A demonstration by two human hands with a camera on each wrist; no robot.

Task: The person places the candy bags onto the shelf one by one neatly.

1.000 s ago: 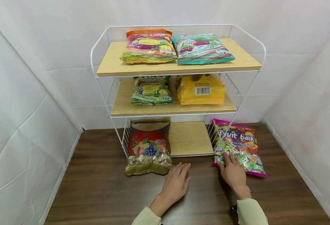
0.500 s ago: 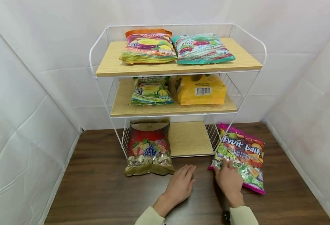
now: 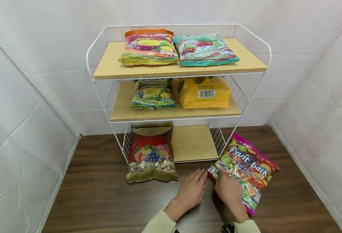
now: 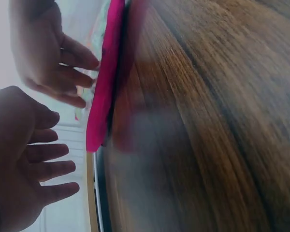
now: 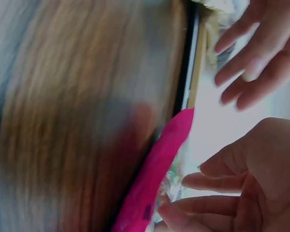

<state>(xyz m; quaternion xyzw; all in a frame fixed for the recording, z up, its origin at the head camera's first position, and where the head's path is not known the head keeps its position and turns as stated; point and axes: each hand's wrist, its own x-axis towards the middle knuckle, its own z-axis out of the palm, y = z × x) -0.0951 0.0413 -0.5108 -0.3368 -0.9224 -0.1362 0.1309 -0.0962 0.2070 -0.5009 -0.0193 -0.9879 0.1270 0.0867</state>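
Observation:
A pink-edged bag of fruit chews (image 3: 248, 168), labelled "Fyvit baik", lies slanted on the dark wooden table beside the rack's lower right side. My right hand (image 3: 229, 192) rests on its near left part, fingertips pressing the printed face from above. Beside it, my left hand (image 3: 189, 191) is held with fingers extended, fingertips right by the bag's left corner, and holds nothing. The left wrist view shows the bag's pink edge (image 4: 104, 92) low along the table, with the right hand's fingers (image 4: 72, 77) just at it. In the right wrist view, the pink edge (image 5: 157, 174) runs below the right hand.
A white wire rack with wooden shelves (image 3: 192, 142) stands behind the hands. A red and gold candy bag (image 3: 151, 152) juts from its bottom shelf. Green (image 3: 153, 94) and yellow (image 3: 205, 94) bags sit mid-shelf; orange (image 3: 148, 47) and teal (image 3: 205, 50) bags are on top.
The fruit chew bag has slid toward me and turned clockwise under my right hand, which moved left and nearer. My left hand has shifted slightly right, closer to the bag's corner.

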